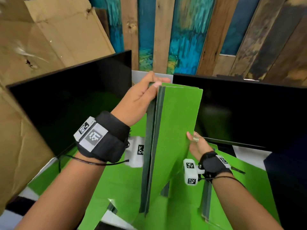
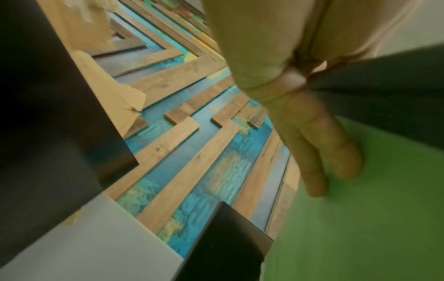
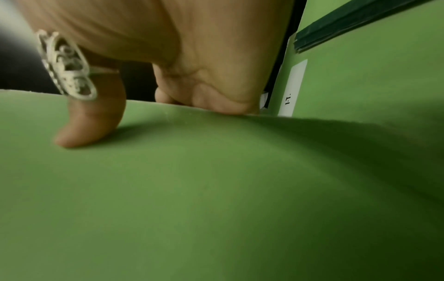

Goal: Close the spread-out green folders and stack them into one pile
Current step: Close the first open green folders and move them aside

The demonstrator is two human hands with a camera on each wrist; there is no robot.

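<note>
A bundle of closed green folders (image 1: 176, 127) with dark green spines (image 1: 150, 146) stands upright on its lower edge in the middle of the head view. My left hand (image 1: 157, 82) pinches its top corner by the spines, thumb in front and fingers behind; in the left wrist view two fingers (image 2: 336, 148) lie on the green cover (image 2: 360, 228). My right hand (image 1: 191, 137) grips the bundle's right edge lower down, and its ringed thumb (image 3: 96, 121) presses the cover (image 3: 216, 190). More green folders (image 1: 245, 176) lie flat and spread on the table below, one bearing a white label (image 3: 293, 89).
Two black monitors (image 1: 71, 100) (image 1: 249, 110) stand close behind the folders, left and right. Brown cardboard (image 1: 41, 39) leans at the left, and a painted plank wall (image 1: 199, 30) rises behind. A dark object (image 1: 289, 188) sits at the right edge of the table (image 1: 16, 216).
</note>
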